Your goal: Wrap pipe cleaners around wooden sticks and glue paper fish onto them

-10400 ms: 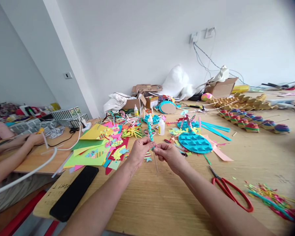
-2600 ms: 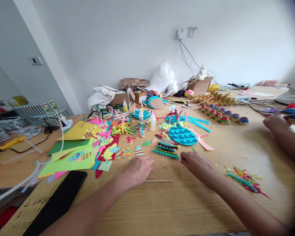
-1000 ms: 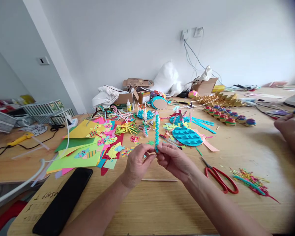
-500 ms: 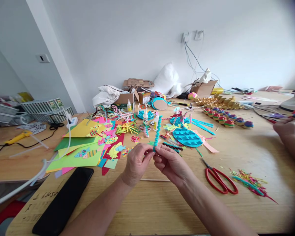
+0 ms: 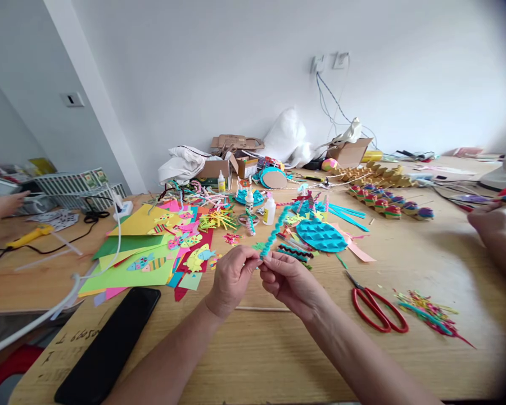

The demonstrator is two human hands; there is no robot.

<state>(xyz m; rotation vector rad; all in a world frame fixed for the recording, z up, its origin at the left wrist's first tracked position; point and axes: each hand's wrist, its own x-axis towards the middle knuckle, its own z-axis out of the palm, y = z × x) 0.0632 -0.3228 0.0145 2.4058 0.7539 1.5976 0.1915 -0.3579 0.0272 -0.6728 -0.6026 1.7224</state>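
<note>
A turquoise bumpy pipe cleaner [image 5: 276, 229] rises from between my fingertips, leaning to the right. My left hand [image 5: 233, 275] pinches its lower end, and my right hand [image 5: 293, 281] pinches the same end from the other side. Fingers cover the lowest part of it. Behind my right hand lie more wavy pipe cleaners [image 5: 295, 253], dark and turquoise. Farther right is a blue oval board [image 5: 321, 235] with a scalloped surface. A white glue bottle [image 5: 269, 211] stands just beyond the pipe cleaner's tip.
Red-handled scissors [image 5: 377, 306] and a pile of colourful scraps [image 5: 432, 318] lie to the right. A black phone [image 5: 109, 343] rests at front left near coloured paper sheets [image 5: 130, 247]. Another person's hand [image 5: 495, 225] is at the right edge, and another hand [image 5: 2, 208] reaches in at left.
The pipe cleaner has tipped from nearly upright to leaning right, uncovering the glue bottle behind. My hands have barely shifted. Another person's hand has come in at the left.
</note>
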